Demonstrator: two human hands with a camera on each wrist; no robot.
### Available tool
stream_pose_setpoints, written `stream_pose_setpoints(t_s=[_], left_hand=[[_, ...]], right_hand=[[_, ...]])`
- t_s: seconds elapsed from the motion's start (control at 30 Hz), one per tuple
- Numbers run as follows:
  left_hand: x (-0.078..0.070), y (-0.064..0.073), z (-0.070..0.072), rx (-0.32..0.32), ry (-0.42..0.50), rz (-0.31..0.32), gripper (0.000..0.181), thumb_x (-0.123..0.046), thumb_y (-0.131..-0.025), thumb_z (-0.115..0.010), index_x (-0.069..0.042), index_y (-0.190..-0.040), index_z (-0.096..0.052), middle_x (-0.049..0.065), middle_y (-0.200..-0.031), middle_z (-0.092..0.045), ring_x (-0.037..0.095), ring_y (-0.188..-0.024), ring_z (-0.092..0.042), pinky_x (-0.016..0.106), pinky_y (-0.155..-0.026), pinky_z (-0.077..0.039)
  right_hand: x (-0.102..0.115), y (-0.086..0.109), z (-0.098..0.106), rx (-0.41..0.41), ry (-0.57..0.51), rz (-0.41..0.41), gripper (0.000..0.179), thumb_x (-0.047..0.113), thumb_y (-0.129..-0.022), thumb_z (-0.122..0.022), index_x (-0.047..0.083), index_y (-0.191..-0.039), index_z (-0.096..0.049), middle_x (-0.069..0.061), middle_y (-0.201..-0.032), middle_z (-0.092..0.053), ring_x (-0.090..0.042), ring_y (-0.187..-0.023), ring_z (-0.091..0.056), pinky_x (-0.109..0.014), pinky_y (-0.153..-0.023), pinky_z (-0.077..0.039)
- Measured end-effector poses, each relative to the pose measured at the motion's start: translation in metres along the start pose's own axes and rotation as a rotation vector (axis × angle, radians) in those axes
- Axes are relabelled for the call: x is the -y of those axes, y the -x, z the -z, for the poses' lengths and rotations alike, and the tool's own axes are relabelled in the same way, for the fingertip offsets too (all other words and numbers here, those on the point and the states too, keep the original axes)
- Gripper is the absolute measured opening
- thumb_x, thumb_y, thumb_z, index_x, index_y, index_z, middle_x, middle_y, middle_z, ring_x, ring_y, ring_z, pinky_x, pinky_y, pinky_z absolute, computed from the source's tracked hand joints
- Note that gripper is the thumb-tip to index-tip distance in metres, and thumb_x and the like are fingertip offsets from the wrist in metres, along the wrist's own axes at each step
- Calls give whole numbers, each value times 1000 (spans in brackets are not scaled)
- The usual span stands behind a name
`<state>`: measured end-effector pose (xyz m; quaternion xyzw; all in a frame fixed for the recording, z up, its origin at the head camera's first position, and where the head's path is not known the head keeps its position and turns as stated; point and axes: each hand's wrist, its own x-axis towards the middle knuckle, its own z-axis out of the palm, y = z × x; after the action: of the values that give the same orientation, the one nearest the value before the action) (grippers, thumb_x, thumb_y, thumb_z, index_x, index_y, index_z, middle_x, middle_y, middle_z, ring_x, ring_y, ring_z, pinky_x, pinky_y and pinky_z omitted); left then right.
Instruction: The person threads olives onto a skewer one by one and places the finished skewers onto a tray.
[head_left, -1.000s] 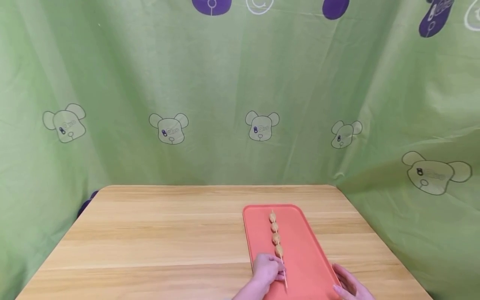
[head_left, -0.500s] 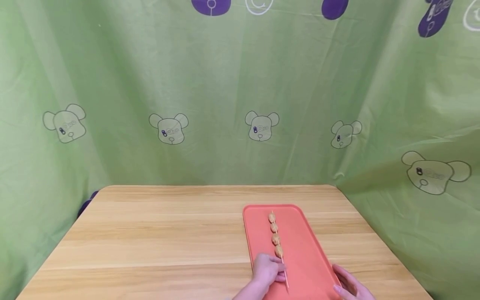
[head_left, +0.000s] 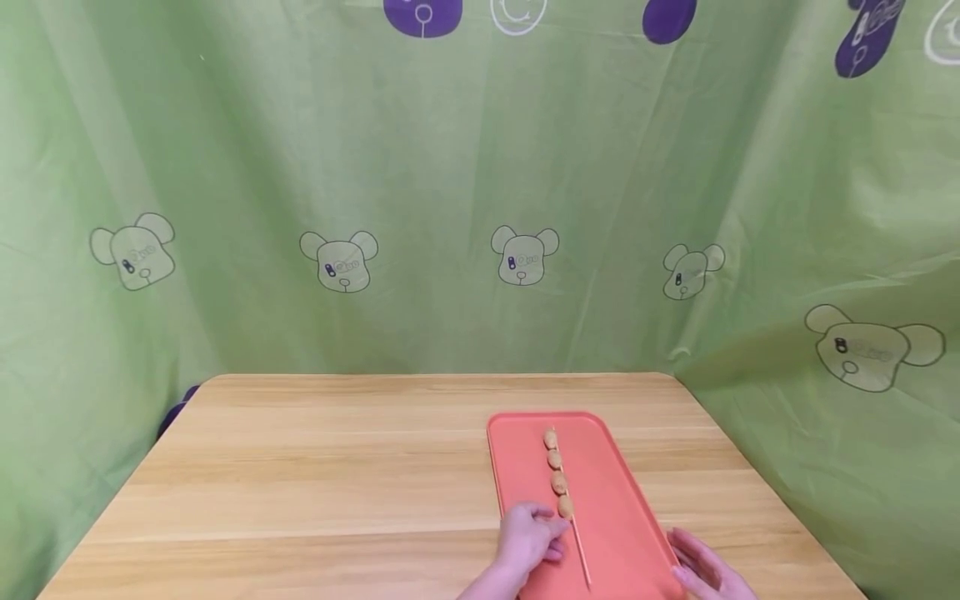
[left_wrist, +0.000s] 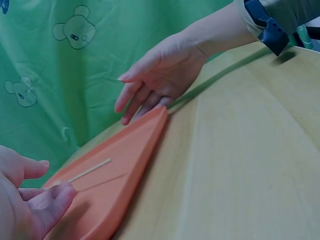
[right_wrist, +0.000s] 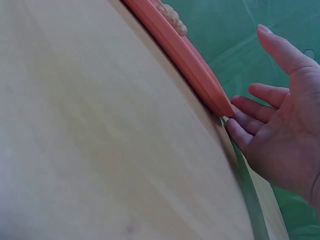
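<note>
A skewer of several brown balls [head_left: 558,482] lies lengthwise on the coral-red tray [head_left: 622,533], its bare stick [head_left: 581,554] toward the near end. Close to the lowest ball is my left hand [head_left: 525,533], its thumb and fingers parted over the tray. In the left wrist view the stick [left_wrist: 90,170] passes behind those fingertips; whether they touch it I cannot tell. Beside the tray's right edge my right hand [head_left: 708,567] has its fingers spread, and the right wrist view shows its fingertips [right_wrist: 232,125] at the tray's corner.
The tray sits on the right part of a wood-grain table [head_left: 300,483]. A green curtain [head_left: 420,167] printed with bear heads hangs behind and along both sides. A green strip [left_wrist: 220,75] runs along the table by the right hand.
The left hand has let go of the stick, its fingers parting and drawing slightly left. The skewer has shifted a little to the right on the tray. The right hand stays nearly still.
</note>
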<state>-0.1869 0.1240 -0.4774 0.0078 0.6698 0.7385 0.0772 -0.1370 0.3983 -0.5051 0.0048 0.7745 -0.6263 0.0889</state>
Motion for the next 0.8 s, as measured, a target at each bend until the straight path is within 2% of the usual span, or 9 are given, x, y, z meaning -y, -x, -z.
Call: stream_pose_setpoints(t_s=[0.07,0.1,0.13,0.3,0.47,0.53,0.67,0.73,0.8], left_hand=[[-4,-1,4,6,-2,-10,21,1,-77,-69,10,-93,-59,13,-65,-65,20,-51,-63,28,-46,-51],[-6,-1,7,9,-1,-16,21,2,-77,-69,10,-94,-59,13,-67,-65,21,-53,-63,28,-46,-51],[-8,-1,9,10,-2,-23,21,2,-78,-69,11,-95,-59,13,-68,-66,22,-53,-64,28,-47,-52],[-19,-3,27,10,-23,-54,24,0,-79,-67,12,-99,-60,10,-72,-66,19,-56,-63,28,-48,-52],[-31,-7,54,1,-35,-76,30,-3,-80,-67,13,-104,-59,11,-76,-66,17,-58,-63,29,-52,-52],[-34,-8,68,-4,-46,-87,31,-5,-81,-67,13,-105,-59,14,-77,-66,19,-60,-63,32,-54,-53],[-39,-12,100,-11,-102,-110,32,-11,-85,-64,12,-107,-59,17,-82,-66,24,-67,-64,37,-61,-54],[-42,-13,120,-19,-141,-131,34,-14,-87,-62,12,-108,-58,19,-85,-65,26,-70,-64,39,-64,-54],[-45,-13,141,-34,-186,-157,35,-16,-89,-59,12,-110,-57,21,-87,-65,29,-74,-64,41,-67,-54]], right_hand=[[9,1,-3,-12,44,-59,75,24,-95,-51,-17,-139,-6,-29,-143,-28,18,-95,-44,-16,-83,-42],[13,1,-4,-12,59,-75,75,25,-95,-50,-16,-139,-6,-35,-143,-17,19,-94,-43,-16,-82,-43],[17,2,-6,-18,72,-72,74,24,-95,-50,-17,-139,-7,-36,-143,-16,19,-94,-43,-16,-82,-43],[31,3,-10,-49,144,-26,65,20,-96,-48,-18,-138,-14,-36,-141,-20,18,-97,-42,-15,-83,-42],[43,-1,-14,-89,217,-4,62,23,-97,-48,-15,-138,-21,-34,-140,-28,17,-97,-42,-15,-82,-41],[47,-3,-17,-117,255,41,58,21,-97,-48,-15,-137,-25,-33,-138,-33,16,-98,-43,-15,-83,-40],[56,-7,-25,-183,413,108,53,24,-97,-48,-11,-135,-35,-27,-133,-44,11,-103,-45,-18,-86,-41],[63,-10,-30,-199,459,96,54,28,-97,-49,-8,-136,-37,-25,-134,-44,1,-109,-47,-22,-88,-41],[71,-14,-35,-196,445,54,58,34,-97,-47,-4,-139,-34,-22,-138,-41,-13,-118,-46,-28,-91,-41]])
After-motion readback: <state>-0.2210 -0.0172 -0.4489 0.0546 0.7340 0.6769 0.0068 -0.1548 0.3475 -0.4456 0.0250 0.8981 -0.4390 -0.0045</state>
